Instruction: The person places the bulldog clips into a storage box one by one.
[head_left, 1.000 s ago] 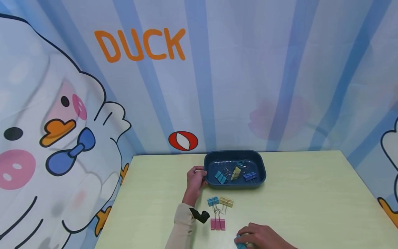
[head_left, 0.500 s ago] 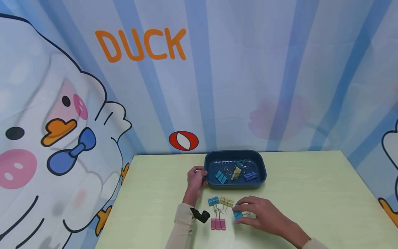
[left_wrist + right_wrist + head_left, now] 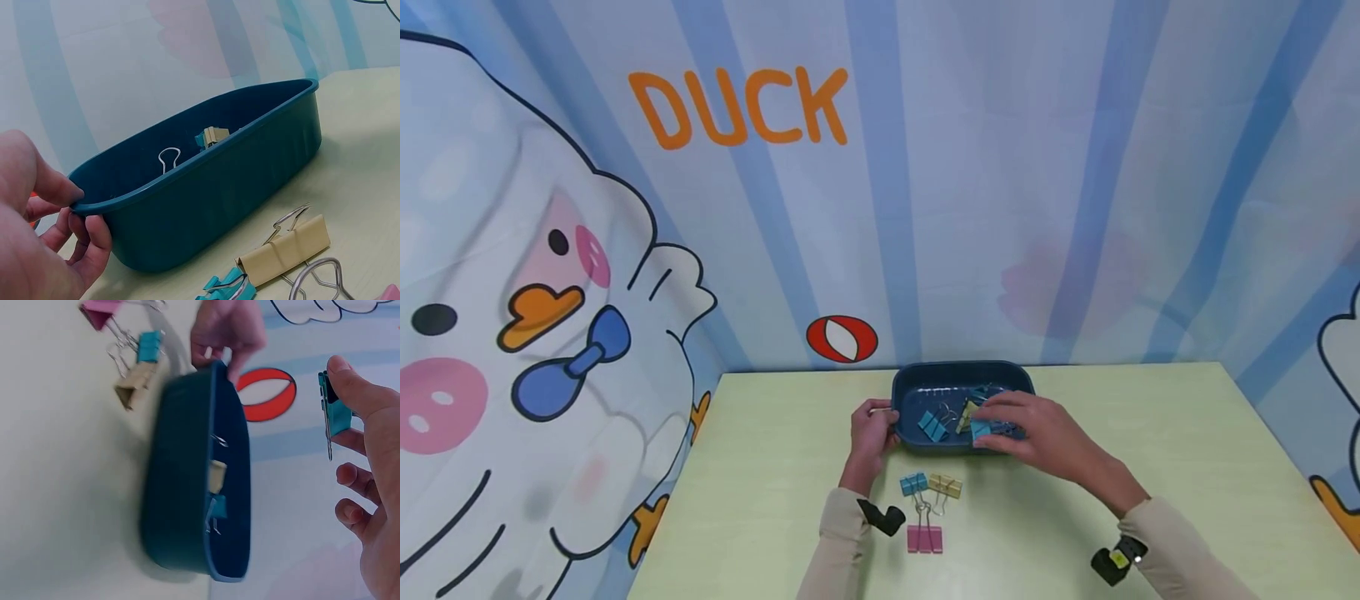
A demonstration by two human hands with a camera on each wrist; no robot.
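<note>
My left hand (image 3: 871,437) pinches the left rim of a dark blue plastic tray (image 3: 940,450), thumb inside and fingers beneath the lip in the left wrist view. Over the tray's right half, my right hand (image 3: 1048,433) holds a light blue binder clip (image 3: 980,429) between thumb and fingers. That held binder clip (image 3: 339,415) shows plainly in the right wrist view, clear of the tray. Inside the tray lie a teal binder clip (image 3: 933,427), a yellow binder clip (image 3: 967,417) and others partly covered by the right hand.
In front of the tray, a blue binder clip (image 3: 914,483), a yellow binder clip (image 3: 945,486) and a pink binder clip (image 3: 924,539) lie close together on the pale table (image 3: 760,483). A printed curtain (image 3: 955,183) hangs behind the table's back edge.
My right hand has lifted the light blue binder clip off the table near the front and carried it forward over the tray. The left hand and tray have stayed put.
</note>
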